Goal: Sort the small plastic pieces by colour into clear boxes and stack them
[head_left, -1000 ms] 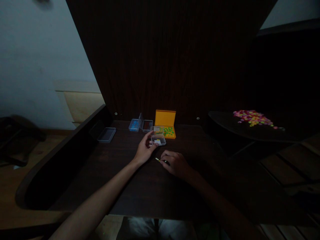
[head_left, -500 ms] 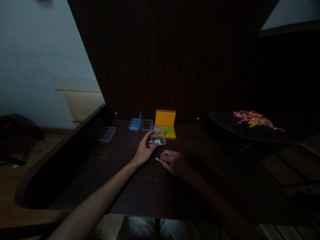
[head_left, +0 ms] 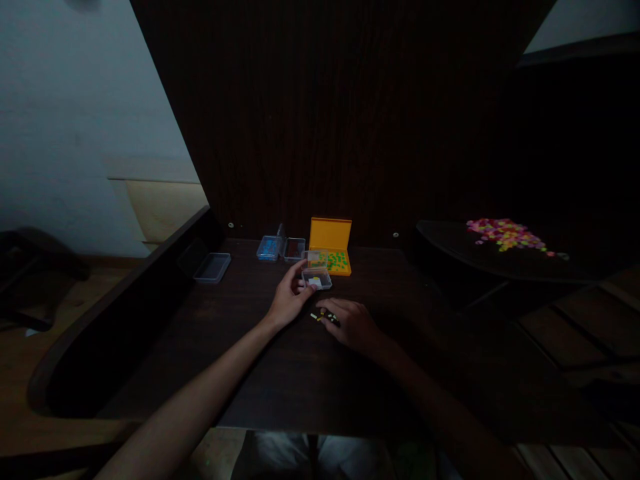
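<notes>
My left hand (head_left: 289, 297) grips the left side of a small clear plastic box (head_left: 324, 285) with its lid raised. Its thumb lies at the front edge, and something whitish and yellow shows inside. Several tiny pale and yellow pieces (head_left: 313, 315) lie on the dark tabletop in front of the box. Over them is my right hand (head_left: 354, 323), palm down, thumb and forefinger apart with pieces visible between them. The undersides of its other fingers are hidden. Right behind the box stands an open orange case (head_left: 341, 263) holding small green pieces.
Farther left stand an open clear box with blue contents (head_left: 268, 248), another with dark brown contents (head_left: 295, 249), and an open clear box (head_left: 213, 268) near the side panel. A heap of pink, red and yellow bits (head_left: 505, 235) lies on a dark surface at right.
My right hand's fingers have spread and shifted slightly left, and more of the small pieces show between them. The left hand stays on the clear box.
</notes>
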`<state>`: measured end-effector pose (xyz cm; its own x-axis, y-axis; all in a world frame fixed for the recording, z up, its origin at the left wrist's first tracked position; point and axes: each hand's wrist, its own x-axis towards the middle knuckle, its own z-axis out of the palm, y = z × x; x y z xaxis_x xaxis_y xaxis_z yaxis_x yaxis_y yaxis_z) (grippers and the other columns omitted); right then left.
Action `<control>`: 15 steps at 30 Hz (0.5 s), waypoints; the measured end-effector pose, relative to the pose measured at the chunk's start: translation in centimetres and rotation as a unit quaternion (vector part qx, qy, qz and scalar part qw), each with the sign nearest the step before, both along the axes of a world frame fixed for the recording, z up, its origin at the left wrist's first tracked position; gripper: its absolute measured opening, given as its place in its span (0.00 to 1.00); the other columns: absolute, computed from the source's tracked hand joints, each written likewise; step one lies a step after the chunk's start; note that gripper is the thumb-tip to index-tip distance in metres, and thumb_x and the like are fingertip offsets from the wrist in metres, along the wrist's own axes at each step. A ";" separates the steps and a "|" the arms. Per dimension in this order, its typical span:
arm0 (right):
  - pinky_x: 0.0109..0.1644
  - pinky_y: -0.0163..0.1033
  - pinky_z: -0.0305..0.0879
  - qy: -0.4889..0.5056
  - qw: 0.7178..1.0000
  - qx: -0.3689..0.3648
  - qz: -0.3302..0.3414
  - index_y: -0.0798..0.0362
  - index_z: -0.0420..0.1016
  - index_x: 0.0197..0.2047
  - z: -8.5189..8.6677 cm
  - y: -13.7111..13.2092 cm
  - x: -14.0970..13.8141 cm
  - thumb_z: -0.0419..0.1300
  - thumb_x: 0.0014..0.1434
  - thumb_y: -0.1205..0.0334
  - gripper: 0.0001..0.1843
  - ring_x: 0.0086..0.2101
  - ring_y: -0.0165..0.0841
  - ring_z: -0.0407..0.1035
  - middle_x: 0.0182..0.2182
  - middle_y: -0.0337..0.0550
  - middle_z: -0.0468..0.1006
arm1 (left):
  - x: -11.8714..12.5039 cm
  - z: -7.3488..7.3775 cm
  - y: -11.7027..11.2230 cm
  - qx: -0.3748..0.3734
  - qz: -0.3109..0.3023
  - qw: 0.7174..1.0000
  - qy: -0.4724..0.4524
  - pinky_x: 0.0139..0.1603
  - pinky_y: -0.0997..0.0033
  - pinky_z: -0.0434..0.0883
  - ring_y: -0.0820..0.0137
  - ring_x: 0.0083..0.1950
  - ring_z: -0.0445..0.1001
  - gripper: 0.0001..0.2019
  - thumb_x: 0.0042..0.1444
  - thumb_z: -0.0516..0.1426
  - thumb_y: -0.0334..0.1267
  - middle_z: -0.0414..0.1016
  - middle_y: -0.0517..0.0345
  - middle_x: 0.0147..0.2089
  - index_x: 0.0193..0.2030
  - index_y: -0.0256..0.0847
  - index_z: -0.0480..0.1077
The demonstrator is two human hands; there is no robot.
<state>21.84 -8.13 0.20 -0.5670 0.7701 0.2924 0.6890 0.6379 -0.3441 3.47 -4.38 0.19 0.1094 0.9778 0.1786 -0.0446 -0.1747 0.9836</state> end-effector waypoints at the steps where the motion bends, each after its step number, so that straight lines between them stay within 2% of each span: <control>1: 0.48 0.38 0.65 -0.002 1.000 0.003 -0.002 0.49 0.71 0.50 -0.1 0.0 0.0 0.58 0.60 0.66 0.14 0.44 0.34 0.73 0.44 0.43 0.79 | 0.0 0.0 0.0 0.000 0.000 1.000 -0.001 0.42 0.68 0.72 0.70 0.36 0.73 0.35 0.50 0.63 0.39 0.74 0.56 0.37 0.64 0.37 0.58; 8: 0.41 0.36 0.65 -0.030 0.999 0.012 0.021 0.51 0.77 0.39 0.3 0.2 0.0 0.58 0.61 0.66 0.06 0.39 0.33 0.73 0.38 0.42 0.79 | 0.1 0.0 0.1 -0.006 0.003 1.000 -0.009 0.40 0.70 0.71 0.71 0.35 0.72 0.36 0.49 0.64 0.39 0.74 0.57 0.36 0.64 0.37 0.58; 15: 0.37 0.34 0.61 -0.077 0.996 -0.003 0.036 0.52 0.77 0.39 1.1 0.1 -0.2 0.57 0.62 0.67 0.06 0.37 0.31 0.71 0.38 0.42 0.77 | 0.1 -0.1 0.2 -0.011 0.005 1.000 -0.001 0.38 0.71 0.71 0.71 0.33 0.72 0.35 0.49 0.64 0.40 0.73 0.58 0.35 0.64 0.38 0.59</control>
